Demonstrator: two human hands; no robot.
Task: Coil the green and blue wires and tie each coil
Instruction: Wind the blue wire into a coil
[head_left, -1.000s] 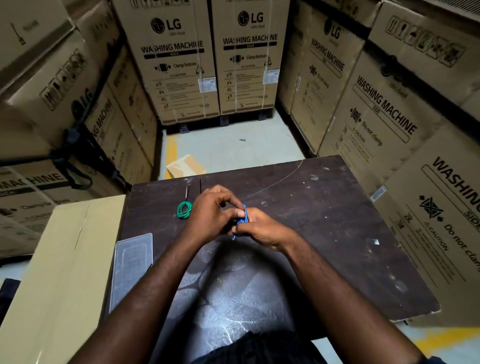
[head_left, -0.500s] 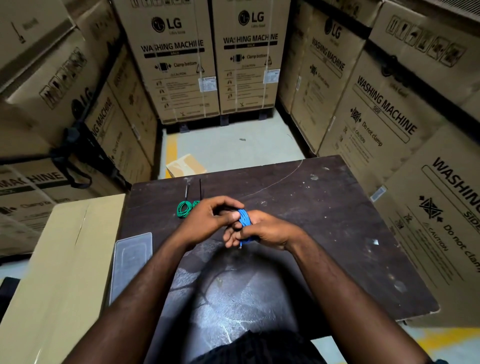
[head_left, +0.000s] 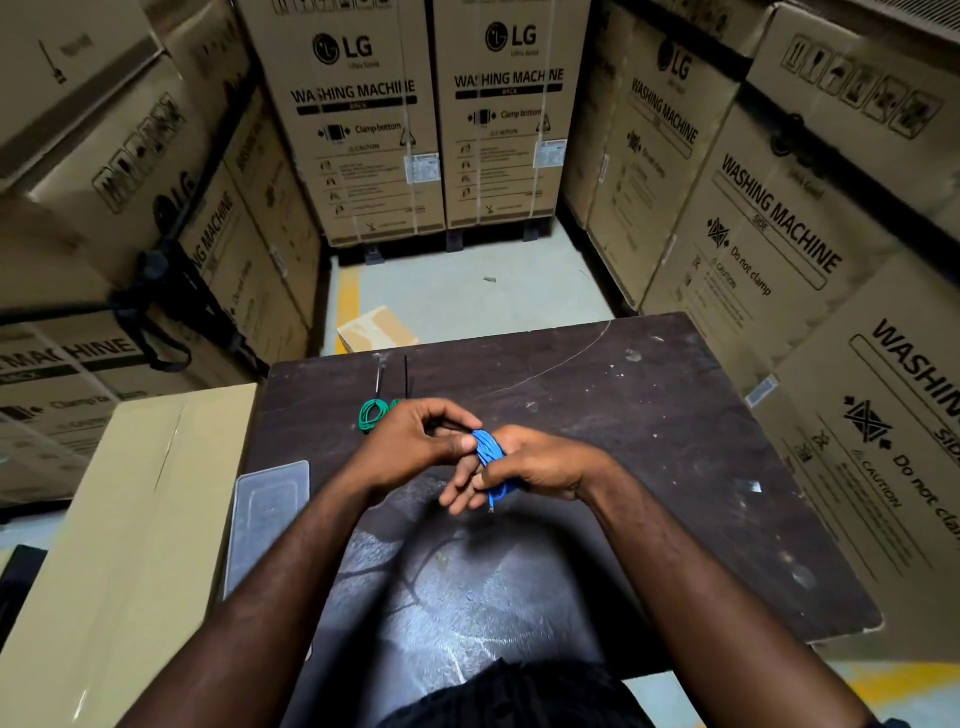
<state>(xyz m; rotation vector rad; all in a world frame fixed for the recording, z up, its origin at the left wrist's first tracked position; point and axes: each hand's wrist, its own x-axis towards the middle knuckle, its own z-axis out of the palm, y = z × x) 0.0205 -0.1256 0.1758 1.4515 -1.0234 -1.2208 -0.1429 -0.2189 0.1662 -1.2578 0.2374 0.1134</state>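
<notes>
Just above the middle of the frame, the blue wire (head_left: 488, 453) is wound in several loops round the fingers of the right hand (head_left: 540, 467). The bundle's long axis runs from upper left to lower right. One short free end hangs out below the fingers, pointing at the bottom edge of the frame. The right thumb clamps the loops against the fingers. The left hand (head_left: 413, 441), fingers curled, pinches the upper end of the bundle between thumb and fingertips. Both hands are over the dark bench (head_left: 649, 426).

The green wire (head_left: 373, 415) lies coiled flat on the bench up and to the left of the hands, its right edge hidden behind the left hand. Just above it, two thin ties (head_left: 406, 375) lie side by side, lengthwise towards the top of the frame. A clear plastic lid (head_left: 265, 525) lies at the bench's left edge, beside a plain cardboard box (head_left: 124, 545).
</notes>
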